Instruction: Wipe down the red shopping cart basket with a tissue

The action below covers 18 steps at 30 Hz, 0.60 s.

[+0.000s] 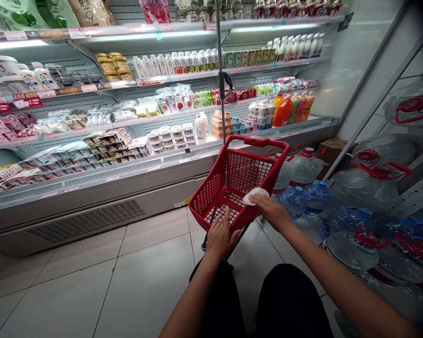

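In the middle of the head view stands a red plastic shopping cart (211,190) with lattice walls, its inside bare. My left hand (220,237) lies on the cart's near rim with the fingers stretched out and nothing in it. At the cart's right wall, my right hand (270,210) presses a white cloth (255,195) against the upper edge. Its fingers are closed over the cloth, so part of the cloth is hidden beneath them.
A refrigerated display case (155,180) with stocked shelves runs behind the cart. Several large water bottles (352,249) crowd the floor on the right, close to my right arm. A cardboard box (331,146) sits at the case's right end. Tiled floor (144,272) lies to the left.
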Tool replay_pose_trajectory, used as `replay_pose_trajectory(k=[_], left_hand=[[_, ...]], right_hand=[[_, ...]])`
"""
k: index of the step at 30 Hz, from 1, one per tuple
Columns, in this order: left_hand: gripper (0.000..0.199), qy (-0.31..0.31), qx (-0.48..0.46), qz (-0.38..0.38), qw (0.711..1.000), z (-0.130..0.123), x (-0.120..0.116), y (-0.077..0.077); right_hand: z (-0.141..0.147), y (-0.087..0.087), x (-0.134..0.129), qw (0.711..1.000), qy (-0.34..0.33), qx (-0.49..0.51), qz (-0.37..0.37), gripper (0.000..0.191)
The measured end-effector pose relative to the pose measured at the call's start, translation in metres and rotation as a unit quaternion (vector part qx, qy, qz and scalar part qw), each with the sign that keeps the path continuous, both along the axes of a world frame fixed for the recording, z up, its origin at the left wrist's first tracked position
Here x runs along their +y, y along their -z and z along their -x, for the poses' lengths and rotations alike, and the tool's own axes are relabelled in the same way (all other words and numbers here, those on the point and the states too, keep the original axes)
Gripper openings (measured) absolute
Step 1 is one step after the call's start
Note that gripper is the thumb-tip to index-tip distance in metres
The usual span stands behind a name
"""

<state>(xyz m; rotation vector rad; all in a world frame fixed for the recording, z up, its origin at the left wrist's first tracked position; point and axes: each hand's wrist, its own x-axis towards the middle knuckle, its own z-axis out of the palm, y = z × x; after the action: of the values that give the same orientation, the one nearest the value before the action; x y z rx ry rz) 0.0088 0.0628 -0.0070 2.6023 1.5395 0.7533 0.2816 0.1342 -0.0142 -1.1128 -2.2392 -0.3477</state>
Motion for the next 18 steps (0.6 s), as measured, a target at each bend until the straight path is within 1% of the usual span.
replay_pose_trajectory(k=[2,4,6,9,12,14,15,18], left_hand=[[0.084,0.010,0.007,-0.010,1.000,0.006,0.002,-0.001],[0.081,0.012,0.006,-0.018,1.000,0.013,0.004,-0.002],[0.079,0.001,-0.005,-0.019,1.000,0.022,0.007,-0.003],[0.077,-0.036,-0.021,-0.013,0.999,0.039,0.011,-0.005],[0.074,-0.085,-0.011,-0.011,0.996,0.057,0.013,-0.007],[0.072,-0.112,0.012,-0.006,0.994,0.069,0.013,-0.008],[0.071,-0.122,0.026,-0.001,0.992,0.075,0.013,-0.010],[0.066,-0.145,0.057,0.013,0.988,0.092,0.014,-0.016]], right_hand=[[-0.004,-0.007,0.012,1.000,0.009,0.003,0.004,0.053],[0.006,-0.013,0.012,1.000,0.002,0.009,0.010,0.046],[0.025,-0.016,0.003,1.000,-0.009,0.021,0.010,0.042],[0.060,-0.014,-0.018,0.999,-0.034,0.030,0.010,0.041],[0.080,-0.008,-0.035,0.998,-0.064,0.018,0.010,0.051],[0.077,-0.006,-0.039,0.997,-0.079,0.007,0.006,0.063],[0.070,-0.007,-0.039,0.997,-0.080,0.002,0.000,0.067],[0.030,-0.014,-0.035,0.999,-0.045,-0.009,-0.018,0.072]])
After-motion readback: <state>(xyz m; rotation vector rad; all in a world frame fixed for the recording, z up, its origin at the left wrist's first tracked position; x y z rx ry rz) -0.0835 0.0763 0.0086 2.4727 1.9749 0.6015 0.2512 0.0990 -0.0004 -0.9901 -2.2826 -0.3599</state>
